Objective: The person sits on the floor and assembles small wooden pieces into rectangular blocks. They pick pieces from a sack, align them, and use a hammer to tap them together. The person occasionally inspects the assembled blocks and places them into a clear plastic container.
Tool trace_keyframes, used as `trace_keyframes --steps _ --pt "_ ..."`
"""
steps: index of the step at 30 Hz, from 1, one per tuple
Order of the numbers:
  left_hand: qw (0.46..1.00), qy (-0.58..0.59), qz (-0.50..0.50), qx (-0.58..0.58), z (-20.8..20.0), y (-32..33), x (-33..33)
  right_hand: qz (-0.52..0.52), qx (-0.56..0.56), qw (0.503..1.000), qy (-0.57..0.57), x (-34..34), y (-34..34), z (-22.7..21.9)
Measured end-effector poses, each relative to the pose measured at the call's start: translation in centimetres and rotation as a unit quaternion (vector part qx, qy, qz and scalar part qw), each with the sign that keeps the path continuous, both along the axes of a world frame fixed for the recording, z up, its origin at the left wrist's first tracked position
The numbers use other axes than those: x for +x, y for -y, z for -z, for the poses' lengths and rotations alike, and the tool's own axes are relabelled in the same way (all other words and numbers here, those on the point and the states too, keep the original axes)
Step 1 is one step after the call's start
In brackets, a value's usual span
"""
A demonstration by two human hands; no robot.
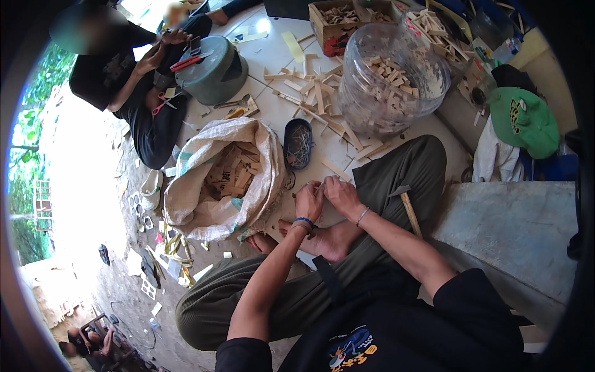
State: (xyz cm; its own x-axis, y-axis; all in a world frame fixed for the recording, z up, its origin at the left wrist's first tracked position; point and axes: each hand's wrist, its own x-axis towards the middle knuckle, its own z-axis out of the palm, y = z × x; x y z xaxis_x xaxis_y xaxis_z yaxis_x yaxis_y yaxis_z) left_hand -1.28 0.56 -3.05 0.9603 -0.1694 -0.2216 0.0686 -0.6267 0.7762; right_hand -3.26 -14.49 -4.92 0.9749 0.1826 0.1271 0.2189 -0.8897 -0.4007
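My left hand [308, 201] and my right hand [342, 193] meet in front of my crossed legs, above the tiled floor. Both have their fingers closed, the tips almost touching. Whatever they pinch is too small or too hidden to make out. Just beyond them lies a dark blue oval tray [289, 144] with thin nails in it. A hammer [410, 214] with a wooden handle rests on my right thigh. To the left of my hands, a white woven sack [273, 149] stands with its mouth wide, holding small wood pieces [238, 177].
Loose wood strips [319, 96] lie ahead. Beyond them stand a clear plastic tub [356, 93] of wood blocks and a cardboard box [319, 31]. A green cap [524, 121] is at right. Another person [105, 71] sits far left beside a grey-green bucket [214, 77] with red-handled pliers.
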Motion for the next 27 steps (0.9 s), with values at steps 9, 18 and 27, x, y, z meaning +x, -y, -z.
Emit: trace_keyframes --steps 9,18,27 --pt "0.992 0.087 0.049 0.078 -0.6 -0.1 0.3 0.021 0.105 0.993 -0.043 -0.7 0.3 0.2" --pt "0.997 -0.039 0.056 -0.04 -0.8 -3.2 2.5 0.088 0.175 0.977 -0.084 3.0 0.8 -5.3" --pt "0.989 0.007 0.128 -0.068 -0.5 -2.0 1.8 0.106 0.298 0.947 -0.048 12.0 0.2 -8.6"
